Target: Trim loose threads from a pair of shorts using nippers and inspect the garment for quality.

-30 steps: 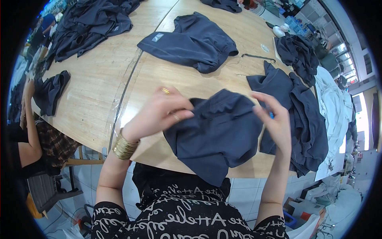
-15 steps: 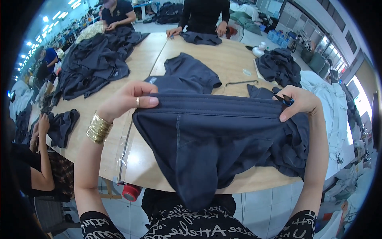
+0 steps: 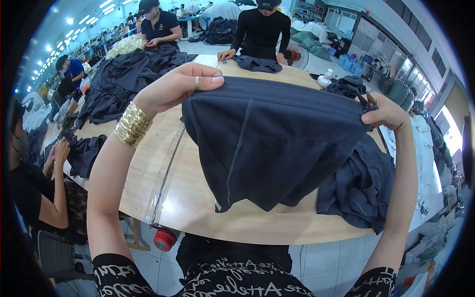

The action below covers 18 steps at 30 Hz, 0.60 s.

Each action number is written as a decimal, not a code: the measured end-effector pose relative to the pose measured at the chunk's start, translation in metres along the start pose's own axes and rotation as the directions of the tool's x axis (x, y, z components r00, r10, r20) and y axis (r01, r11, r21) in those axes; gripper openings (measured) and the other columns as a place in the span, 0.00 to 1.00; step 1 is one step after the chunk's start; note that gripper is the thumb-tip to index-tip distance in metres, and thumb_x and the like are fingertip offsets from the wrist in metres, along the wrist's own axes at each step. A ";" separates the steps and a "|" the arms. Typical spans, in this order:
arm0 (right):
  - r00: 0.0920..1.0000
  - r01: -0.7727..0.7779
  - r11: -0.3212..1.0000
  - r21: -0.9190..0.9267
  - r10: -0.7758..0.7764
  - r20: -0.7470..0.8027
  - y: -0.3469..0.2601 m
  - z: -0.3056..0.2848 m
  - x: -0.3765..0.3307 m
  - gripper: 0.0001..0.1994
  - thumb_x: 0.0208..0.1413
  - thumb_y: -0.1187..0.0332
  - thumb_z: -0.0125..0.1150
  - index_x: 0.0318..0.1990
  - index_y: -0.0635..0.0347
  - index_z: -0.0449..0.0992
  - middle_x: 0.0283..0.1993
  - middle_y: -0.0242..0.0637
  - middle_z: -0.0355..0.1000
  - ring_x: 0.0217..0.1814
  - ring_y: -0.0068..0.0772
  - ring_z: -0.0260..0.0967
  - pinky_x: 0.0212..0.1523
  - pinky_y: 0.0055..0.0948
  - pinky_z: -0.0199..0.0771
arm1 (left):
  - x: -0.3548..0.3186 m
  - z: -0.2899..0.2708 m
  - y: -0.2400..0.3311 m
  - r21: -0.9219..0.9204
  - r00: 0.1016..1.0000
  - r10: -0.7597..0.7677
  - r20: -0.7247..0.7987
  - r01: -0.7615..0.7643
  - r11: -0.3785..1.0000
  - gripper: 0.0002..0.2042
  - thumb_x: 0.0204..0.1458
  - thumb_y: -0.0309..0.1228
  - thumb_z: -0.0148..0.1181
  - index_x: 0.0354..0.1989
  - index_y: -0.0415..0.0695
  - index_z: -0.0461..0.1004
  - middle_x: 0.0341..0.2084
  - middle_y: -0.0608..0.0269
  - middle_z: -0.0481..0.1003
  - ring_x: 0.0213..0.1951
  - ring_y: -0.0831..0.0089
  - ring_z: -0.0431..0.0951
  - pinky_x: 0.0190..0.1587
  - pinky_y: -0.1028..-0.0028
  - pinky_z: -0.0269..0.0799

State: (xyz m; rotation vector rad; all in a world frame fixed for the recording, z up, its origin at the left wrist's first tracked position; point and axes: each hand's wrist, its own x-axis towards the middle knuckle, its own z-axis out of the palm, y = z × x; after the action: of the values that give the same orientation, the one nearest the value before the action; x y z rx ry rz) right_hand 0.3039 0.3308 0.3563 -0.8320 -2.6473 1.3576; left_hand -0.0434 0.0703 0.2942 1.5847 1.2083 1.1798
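Observation:
A dark navy garment (image 3: 277, 143) hangs stretched out in front of me by its wide stitched waistband, with a seam running down its left part. My left hand (image 3: 173, 86), wearing a ring, is closed on the left end of the waistband, thumb on top. At the other end, my right hand (image 3: 386, 113) pinches the band. Small thread snips (image 3: 367, 103) with dark blades are tucked in that same hand, pointing up. The garment's lower edge hangs above the wooden table (image 3: 193, 208). Below my right hand lies a crumpled pile of dark cloth (image 3: 363, 188).
A large heap of dark garments (image 3: 123, 79) covers the far left. Across the table, a person in black (image 3: 262, 34) handles a dark piece; another works at left (image 3: 44, 193). A red round object (image 3: 164, 239) sits by the near edge. Pale cloth (image 3: 420, 158) lies at right.
Both my hands have risen and moved farther out, lifting the garment. It now hangs higher, and its lower part has swung away from my body. More of the pile at right shows.

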 end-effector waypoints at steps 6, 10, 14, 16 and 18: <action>0.999 0.044 0.999 0.016 -0.044 -0.024 0.004 -0.008 0.013 0.27 0.33 0.55 0.74 0.40 0.59 0.72 0.25 0.19 0.61 0.21 0.08 0.52 0.17 0.11 0.47 | 0.009 -0.008 0.002 -0.058 1.000 -0.010 -0.018 0.009 0.998 0.14 0.57 0.37 0.56 0.41 0.38 0.76 0.32 0.71 0.75 0.33 0.90 0.72 0.38 0.88 0.68; 0.995 0.062 0.986 -0.155 -0.073 -0.068 -0.014 0.005 0.033 0.15 0.44 0.63 0.67 0.36 0.59 0.73 0.25 0.23 0.63 0.23 0.13 0.57 0.20 0.15 0.54 | 0.023 -0.017 0.000 0.787 0.923 0.329 -0.198 -0.050 0.615 0.12 0.56 0.38 0.56 0.38 0.40 0.76 0.27 0.66 0.76 0.32 0.78 0.76 0.38 0.79 0.71; 0.485 0.191 0.555 -0.809 -0.770 -0.414 -0.033 0.037 0.045 0.12 0.49 0.65 0.63 0.39 0.61 0.72 0.33 0.45 0.71 0.35 0.46 0.69 0.38 0.29 0.66 | 0.050 -0.018 0.006 0.996 0.514 0.856 0.062 0.018 -0.083 0.08 0.52 0.35 0.58 0.28 0.44 0.72 0.19 0.61 0.69 0.27 0.64 0.72 0.39 0.72 0.65; 0.364 0.223 0.486 -0.845 -0.846 -0.390 -0.034 0.052 0.038 0.10 0.49 0.72 0.62 0.38 0.63 0.71 0.33 0.44 0.71 0.34 0.44 0.70 0.39 0.27 0.68 | 0.036 -0.003 0.015 0.995 0.475 0.878 0.061 0.036 -0.089 0.07 0.50 0.34 0.60 0.29 0.45 0.73 0.22 0.65 0.72 0.31 0.66 0.74 0.47 0.68 0.63; 0.457 0.317 0.564 -0.762 -0.795 -0.398 -0.025 0.078 0.020 0.09 0.43 0.81 0.58 0.34 0.64 0.70 0.31 0.41 0.70 0.34 0.39 0.71 0.38 0.25 0.68 | 0.010 0.013 0.007 0.997 0.560 0.828 0.038 0.035 -0.069 0.05 0.49 0.34 0.61 0.29 0.47 0.74 0.26 0.68 0.72 0.34 0.69 0.74 0.52 0.64 0.60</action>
State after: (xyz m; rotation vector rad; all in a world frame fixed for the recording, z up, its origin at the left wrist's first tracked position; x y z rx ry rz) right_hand 0.2538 0.2715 0.3240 -0.2317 -2.2575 -0.0717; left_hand -0.0283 0.0777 0.2993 3.0281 2.4314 1.4579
